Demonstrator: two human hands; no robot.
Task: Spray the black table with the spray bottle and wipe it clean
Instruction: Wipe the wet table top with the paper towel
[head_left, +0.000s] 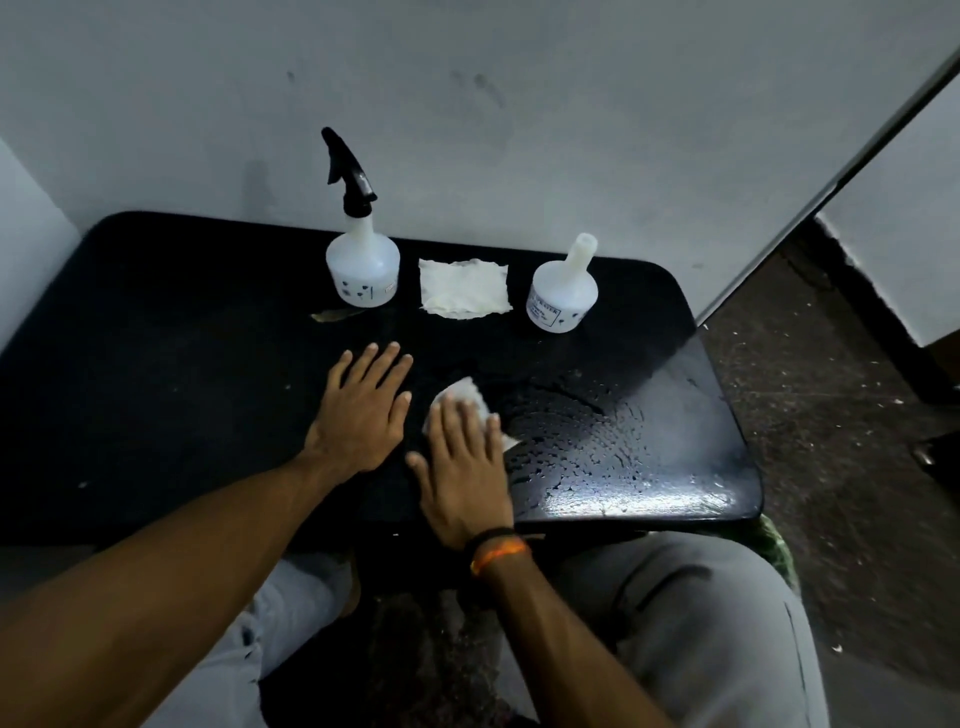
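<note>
The black table (156, 374) fills the middle of the view, its right part beaded with wet droplets (587, 447). A white spray bottle (362, 260) with a black trigger head stands upright at the back. My right hand (462, 467) presses flat on a small white tissue (465, 397) just left of the wet patch. My left hand (361, 410) lies flat on the table beside it, fingers spread, holding nothing.
A folded white tissue (464, 287) lies at the back between the spray bottle and a second white bottle (563, 291) without a spray head. A small scrap (335, 314) lies near the spray bottle. The wall stands right behind the table; floor lies to the right.
</note>
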